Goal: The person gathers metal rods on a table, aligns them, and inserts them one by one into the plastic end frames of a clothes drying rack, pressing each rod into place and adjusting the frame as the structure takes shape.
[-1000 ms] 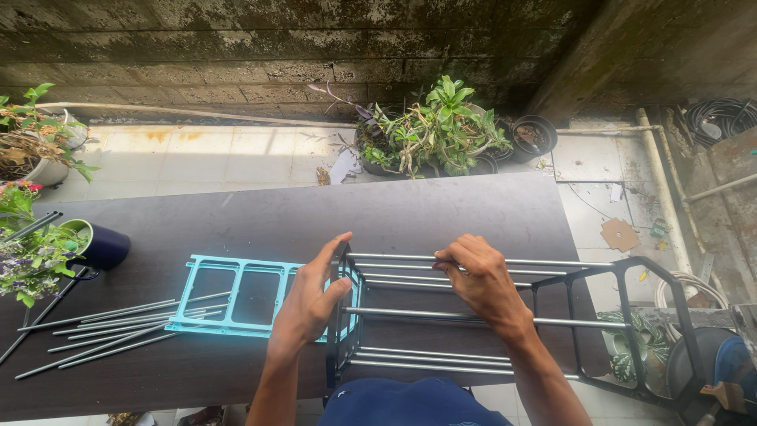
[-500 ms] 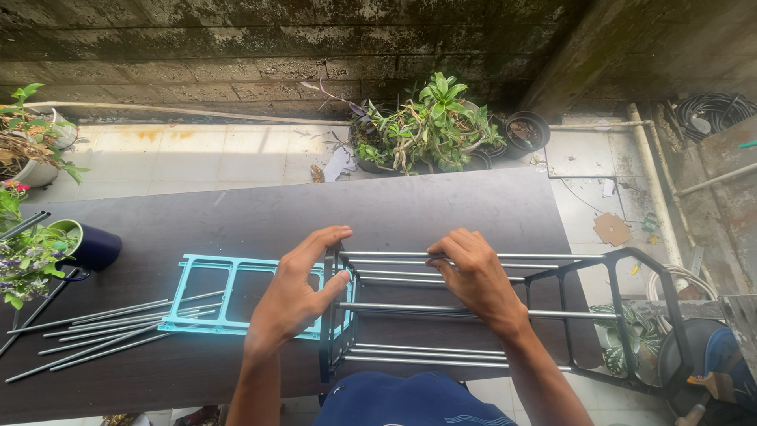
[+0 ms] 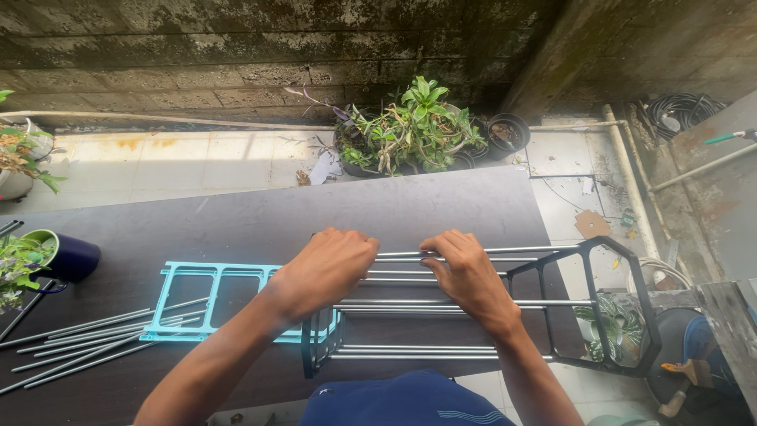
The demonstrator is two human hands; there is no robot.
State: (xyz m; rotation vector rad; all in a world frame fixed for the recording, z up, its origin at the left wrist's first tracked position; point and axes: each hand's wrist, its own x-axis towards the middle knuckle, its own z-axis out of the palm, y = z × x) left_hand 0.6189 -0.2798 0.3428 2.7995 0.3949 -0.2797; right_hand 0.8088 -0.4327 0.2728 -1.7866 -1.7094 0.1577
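The rack of metal rods (image 3: 441, 304) lies on its side across the near edge of the dark table (image 3: 236, 221), its black end frame (image 3: 599, 304) hanging past the table's right edge. At the far left, a blue pot with a plant (image 3: 67, 256) stands on the table, and loose rods (image 3: 75, 347) lie fanned out beside it. Next comes a turquoise frame (image 3: 206, 304), flat on the table and touching the rack's left end. The left hand (image 3: 327, 268) has moved: half a second ago its fingers were spread open over the joint, and now they are curled down over the left ends of the upper rods, gripping or pressing there. The right hand (image 3: 465, 276) stays much where it was, fingers bent over the top rods near the middle. Both hands thus bear on the same rods, apparently seating them at the left end.
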